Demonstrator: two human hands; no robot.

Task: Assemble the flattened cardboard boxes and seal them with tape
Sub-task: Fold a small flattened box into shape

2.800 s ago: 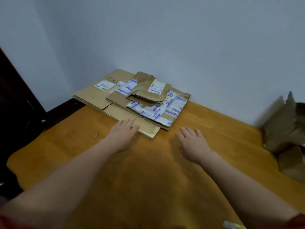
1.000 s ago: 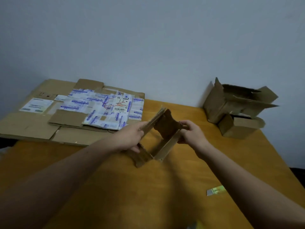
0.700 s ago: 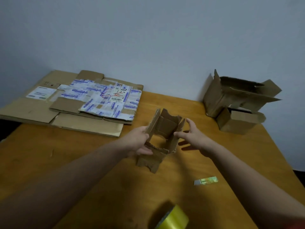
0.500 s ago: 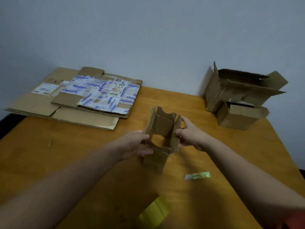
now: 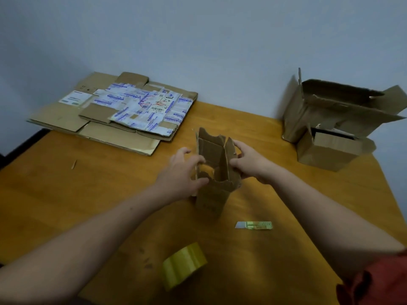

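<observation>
Barely underway: left hand [image 5: 182,175] and right hand [image 5: 248,166] grip the walls of a box [image 5: 214,194], squared open mid-table, its flaps unfolded and untaped. Tape [image 5: 184,268] lies nearby, and a flat stack [image 5: 66,119] waits.

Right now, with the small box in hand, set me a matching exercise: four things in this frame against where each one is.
Things:
1. small box
2. tape roll
3. flattened cardboard stack
4. yellow-green cutter

Places:
A. far left end of the table
B. gripped upright between the left hand and the right hand
C. nearest the camera
D. lying flat, nearer than the small box and right of the tape roll

Pairs: 1-B, 2-C, 3-A, 4-D
</observation>
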